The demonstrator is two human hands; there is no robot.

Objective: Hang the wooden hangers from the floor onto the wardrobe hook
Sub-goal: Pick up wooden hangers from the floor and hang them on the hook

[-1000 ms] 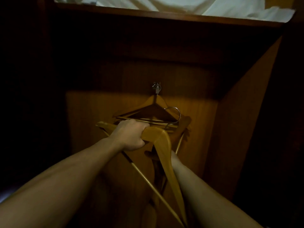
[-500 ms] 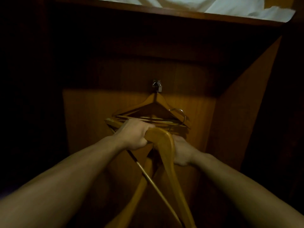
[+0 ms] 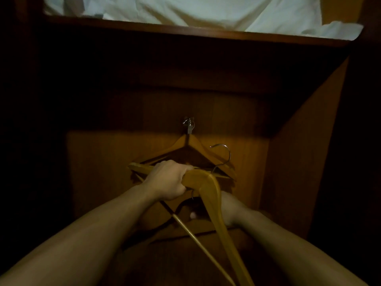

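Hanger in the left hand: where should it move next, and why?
Probably lift the hanger up and slightly left, so its metal hook catches the wardrobe hook. The left hand grips the hanger near its top, and the metal hook is free, below and right of the wardrobe hook.

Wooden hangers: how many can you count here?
3 at least: hung hanger on the wardrobe hook, second hanger in the left hand, dim third hanger beside the right hand. Others may be hidden.

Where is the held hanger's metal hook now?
Head view, centre: the held hanger's metal hook curls free, below and right of the wardrobe hook, over the hung hanger, just above the left hand.
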